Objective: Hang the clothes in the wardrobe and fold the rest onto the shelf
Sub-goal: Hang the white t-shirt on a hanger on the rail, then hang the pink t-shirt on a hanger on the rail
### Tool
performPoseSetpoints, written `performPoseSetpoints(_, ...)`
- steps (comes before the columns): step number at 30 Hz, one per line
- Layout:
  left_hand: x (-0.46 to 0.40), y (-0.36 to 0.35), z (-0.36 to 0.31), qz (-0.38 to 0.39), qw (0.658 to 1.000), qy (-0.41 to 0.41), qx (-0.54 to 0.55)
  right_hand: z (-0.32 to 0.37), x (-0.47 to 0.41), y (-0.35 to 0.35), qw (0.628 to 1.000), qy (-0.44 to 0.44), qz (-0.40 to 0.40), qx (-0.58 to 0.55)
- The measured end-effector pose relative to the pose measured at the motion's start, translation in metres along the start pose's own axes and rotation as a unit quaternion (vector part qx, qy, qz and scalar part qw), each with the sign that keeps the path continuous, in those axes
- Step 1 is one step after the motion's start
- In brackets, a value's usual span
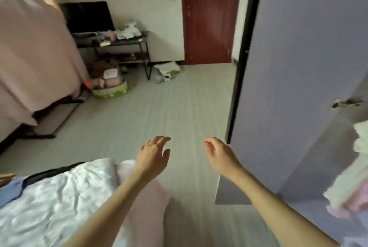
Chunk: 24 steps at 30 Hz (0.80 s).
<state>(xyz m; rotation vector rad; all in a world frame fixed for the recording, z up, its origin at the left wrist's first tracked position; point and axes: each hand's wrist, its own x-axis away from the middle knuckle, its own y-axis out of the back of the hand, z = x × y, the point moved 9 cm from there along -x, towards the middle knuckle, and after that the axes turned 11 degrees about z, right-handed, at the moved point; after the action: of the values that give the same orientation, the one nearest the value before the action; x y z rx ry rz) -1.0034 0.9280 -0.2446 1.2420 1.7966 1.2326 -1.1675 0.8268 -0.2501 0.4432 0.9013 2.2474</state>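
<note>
Both hands hang empty with loose fingers, and the white garment [49, 197] lies down-left, nearest the left hand [153, 157], farther from the right hand [221, 157].

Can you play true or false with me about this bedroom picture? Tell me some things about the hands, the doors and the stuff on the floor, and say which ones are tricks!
1. Both hands are holding nothing. True: the left hand and the right hand hang over the floor with loosely curled fingers.
2. The brown door at the back is wide open. False: it is closed.
3. A green basket full of things sits on the floor. True.
4. The TV is showing a cartoon. False: its screen is dark.
5. The left hand is touching the white crumpled cloth. False: the hand is out over the floor; only the forearm passes over the bedding.
</note>
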Motion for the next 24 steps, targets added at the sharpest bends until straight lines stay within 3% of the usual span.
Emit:
performPoseSetpoints(4,0.092,0.051,0.129,-0.079,0.986,0.145,0.023,0.101,-0.038,-0.114,0.987,0.092,0.133,0.011)
performPoseSetpoints(9,0.228,0.088,0.260,-0.153,0.935,0.318,0.040,0.228,-0.046,-0.262,0.942,0.185,0.277,0.034)
performPoseSetpoints(18,0.380,0.087,0.424,-0.213,0.841,0.476,0.143,0.357,-0.030,-0.457,0.860,0.269,0.423,0.101)
performPoseSetpoints(24,0.472,0.043,0.511,-0.240,0.750,0.572,0.231,0.401,-0.004,-0.575,0.802,0.303,0.497,0.133)
